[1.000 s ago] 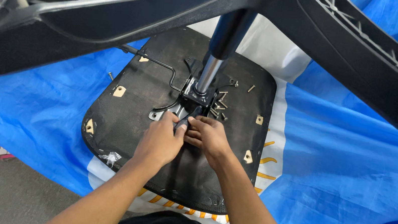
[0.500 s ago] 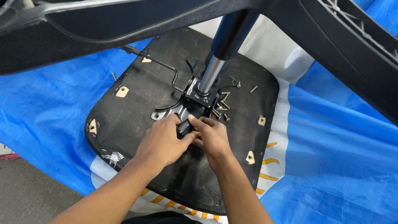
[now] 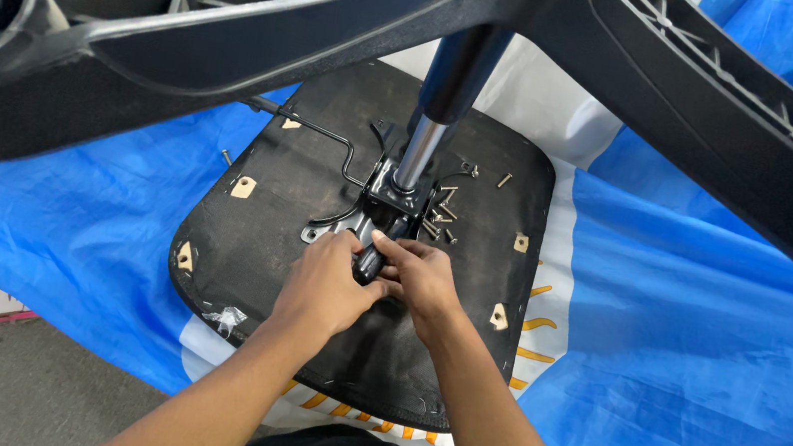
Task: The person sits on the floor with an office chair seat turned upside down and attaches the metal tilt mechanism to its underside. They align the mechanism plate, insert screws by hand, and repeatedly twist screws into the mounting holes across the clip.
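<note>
Gripping a short black tool handle (image 3: 369, 262) between both hands, the person is working at the underside of an upturned office-chair seat (image 3: 267, 207). The left hand (image 3: 326, 285) is closed around the handle's lower end; the right hand (image 3: 422, 275) is wrapped over it from the other side, fingers curled shut. The handle's tip is pointing up into the black mounting plate (image 3: 389, 202) at the foot of the gas-lift column (image 3: 421, 145).

Compared with half a second ago, the hands are sitting in much the same spot and the handle is showing more plainly between them, so the work at the plate is looking ongoing, not finished.

Loose screws (image 3: 438, 216) are lying just right of the plate, one more (image 3: 504, 180) farther out. The bent lever rod (image 3: 322, 133) is running off left. The star base (image 3: 240, 22) is looming overhead; a blue tarp (image 3: 687, 319) is lying under the seat.
</note>
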